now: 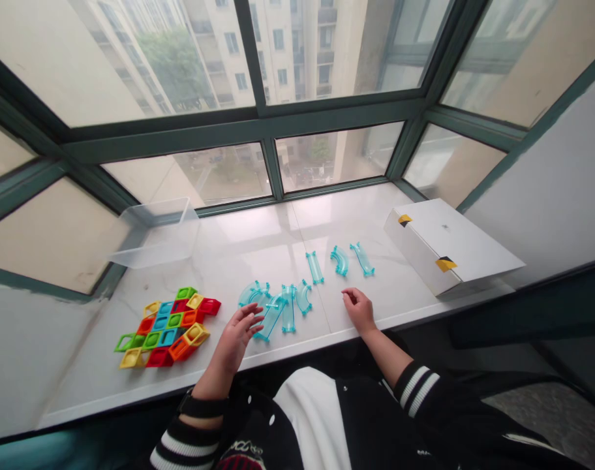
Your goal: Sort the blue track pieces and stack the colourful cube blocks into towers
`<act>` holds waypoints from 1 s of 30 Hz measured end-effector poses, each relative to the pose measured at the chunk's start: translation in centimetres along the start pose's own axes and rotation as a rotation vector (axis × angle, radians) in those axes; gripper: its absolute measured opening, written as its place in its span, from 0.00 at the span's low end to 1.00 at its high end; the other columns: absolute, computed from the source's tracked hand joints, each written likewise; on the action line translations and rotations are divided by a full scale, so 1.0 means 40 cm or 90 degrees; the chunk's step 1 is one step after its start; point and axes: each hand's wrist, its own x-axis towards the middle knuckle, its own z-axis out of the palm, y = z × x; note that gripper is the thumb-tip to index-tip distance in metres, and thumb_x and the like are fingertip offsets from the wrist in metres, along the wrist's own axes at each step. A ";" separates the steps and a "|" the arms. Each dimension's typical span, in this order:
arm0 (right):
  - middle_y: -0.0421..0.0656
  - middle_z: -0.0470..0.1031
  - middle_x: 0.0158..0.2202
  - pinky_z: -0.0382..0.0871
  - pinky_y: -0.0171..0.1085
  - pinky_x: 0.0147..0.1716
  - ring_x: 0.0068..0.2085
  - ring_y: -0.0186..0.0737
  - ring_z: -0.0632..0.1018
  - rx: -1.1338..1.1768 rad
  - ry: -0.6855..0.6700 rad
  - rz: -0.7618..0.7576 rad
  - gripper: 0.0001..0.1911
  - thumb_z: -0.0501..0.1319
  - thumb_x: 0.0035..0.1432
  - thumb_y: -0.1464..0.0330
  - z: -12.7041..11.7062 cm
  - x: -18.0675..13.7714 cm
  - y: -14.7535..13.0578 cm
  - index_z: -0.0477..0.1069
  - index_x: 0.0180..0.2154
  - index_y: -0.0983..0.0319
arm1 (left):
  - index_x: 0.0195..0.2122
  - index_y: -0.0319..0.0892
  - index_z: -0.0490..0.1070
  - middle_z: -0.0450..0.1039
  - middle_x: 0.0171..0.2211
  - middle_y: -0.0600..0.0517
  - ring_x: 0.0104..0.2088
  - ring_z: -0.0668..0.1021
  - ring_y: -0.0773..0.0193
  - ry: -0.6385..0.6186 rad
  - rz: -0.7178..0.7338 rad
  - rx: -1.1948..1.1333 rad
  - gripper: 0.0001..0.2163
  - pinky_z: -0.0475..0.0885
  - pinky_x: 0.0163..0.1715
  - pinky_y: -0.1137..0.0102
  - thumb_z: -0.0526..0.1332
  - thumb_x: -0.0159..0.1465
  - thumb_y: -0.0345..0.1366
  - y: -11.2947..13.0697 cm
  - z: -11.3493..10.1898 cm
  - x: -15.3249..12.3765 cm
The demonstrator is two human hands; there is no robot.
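Observation:
My left hand (239,331) hovers at the left side of a cluster of clear blue toy track pieces, its fingers apart and nothing in them. A curved piece (248,292), a straight piece (288,310) and a small bend (303,297) lie in that cluster, some overlapping. My right hand (359,311) rests near the ledge's front edge with its fingers curled in; no object shows in it. Beyond it lie a straight track piece (314,267), a curved one (340,261) and another straight one (363,259), set apart from each other.
Coloured hollow toy blocks (174,320) stand packed together at the left. A clear plastic bin (160,258) sits behind them by the window. A white box (454,241) with yellow-and-black tape tabs occupies the right end of the white ledge (258,228). Window frames border the back.

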 end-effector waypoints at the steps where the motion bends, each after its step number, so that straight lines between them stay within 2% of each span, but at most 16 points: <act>1: 0.46 0.83 0.36 0.77 0.44 0.40 0.35 0.46 0.80 0.006 -0.027 -0.015 0.14 0.58 0.62 0.59 0.010 -0.018 -0.009 0.79 0.38 0.58 | 0.51 0.42 0.78 0.79 0.54 0.40 0.49 0.82 0.51 -0.002 -0.022 0.001 0.27 0.78 0.46 0.61 0.77 0.51 0.46 -0.020 -0.010 -0.021; 3: 0.47 0.82 0.39 0.77 0.42 0.37 0.35 0.44 0.80 0.021 -0.100 -0.057 0.14 0.58 0.64 0.60 0.035 -0.050 -0.030 0.80 0.40 0.58 | 0.51 0.42 0.78 0.78 0.56 0.38 0.52 0.82 0.48 -0.015 -0.055 0.006 0.27 0.77 0.49 0.59 0.77 0.51 0.46 -0.057 -0.014 -0.058; 6: 0.47 0.81 0.47 0.78 0.40 0.38 0.37 0.42 0.80 0.012 -0.212 -0.122 0.15 0.59 0.65 0.63 0.076 -0.079 -0.063 0.80 0.49 0.57 | 0.52 0.42 0.77 0.76 0.59 0.37 0.54 0.81 0.46 -0.051 -0.087 0.014 0.27 0.76 0.51 0.57 0.76 0.53 0.48 -0.100 0.007 -0.093; 9: 0.47 0.78 0.53 0.79 0.43 0.48 0.45 0.44 0.82 -0.068 -0.279 -0.176 0.20 0.61 0.64 0.67 0.107 -0.082 -0.087 0.78 0.56 0.53 | 0.52 0.43 0.78 0.75 0.60 0.38 0.55 0.80 0.46 -0.101 -0.109 0.021 0.28 0.76 0.51 0.56 0.75 0.54 0.50 -0.124 0.032 -0.105; 12: 0.47 0.78 0.55 0.75 0.47 0.57 0.54 0.49 0.80 -0.146 -0.318 -0.218 0.19 0.63 0.64 0.69 0.122 -0.072 -0.097 0.80 0.55 0.52 | 0.52 0.43 0.78 0.75 0.60 0.39 0.55 0.80 0.47 -0.128 -0.115 0.019 0.27 0.75 0.52 0.57 0.76 0.54 0.50 -0.129 0.044 -0.106; 14: 0.47 0.79 0.54 0.73 0.49 0.60 0.56 0.50 0.79 -0.169 -0.341 -0.233 0.18 0.62 0.64 0.70 0.123 -0.066 -0.099 0.81 0.54 0.53 | 0.52 0.44 0.78 0.75 0.60 0.39 0.54 0.80 0.48 -0.132 -0.112 0.014 0.27 0.75 0.51 0.58 0.75 0.54 0.50 -0.128 0.045 -0.106; 18: 0.47 0.81 0.53 0.72 0.49 0.60 0.55 0.50 0.80 -0.161 -0.343 -0.231 0.15 0.62 0.65 0.70 0.114 -0.065 -0.101 0.81 0.50 0.55 | 0.52 0.43 0.78 0.76 0.59 0.39 0.54 0.79 0.48 -0.133 -0.113 0.012 0.27 0.75 0.51 0.58 0.75 0.55 0.50 -0.128 0.041 -0.109; 23: 0.45 0.81 0.46 0.72 0.45 0.54 0.50 0.47 0.80 -0.169 -0.326 -0.222 0.05 0.64 0.66 0.65 0.077 -0.069 -0.091 0.79 0.41 0.57 | 0.53 0.42 0.78 0.75 0.59 0.38 0.55 0.79 0.47 -0.134 -0.113 0.009 0.28 0.74 0.51 0.58 0.75 0.54 0.50 -0.134 0.039 -0.111; 27: 0.44 0.79 0.39 0.71 0.43 0.48 0.43 0.47 0.78 -0.248 -0.290 -0.236 0.11 0.68 0.64 0.59 0.033 -0.068 -0.064 0.74 0.34 0.57 | 0.54 0.42 0.77 0.75 0.60 0.38 0.56 0.78 0.46 -0.139 -0.104 -0.002 0.28 0.74 0.51 0.58 0.75 0.55 0.50 -0.141 0.037 -0.109; 30: 0.43 0.77 0.36 0.70 0.42 0.45 0.41 0.46 0.77 -0.283 -0.290 -0.258 0.11 0.69 0.62 0.60 -0.002 -0.062 -0.046 0.71 0.33 0.57 | 0.54 0.42 0.77 0.75 0.60 0.38 0.55 0.78 0.47 -0.142 -0.095 -0.005 0.27 0.74 0.50 0.59 0.74 0.57 0.49 -0.144 0.036 -0.108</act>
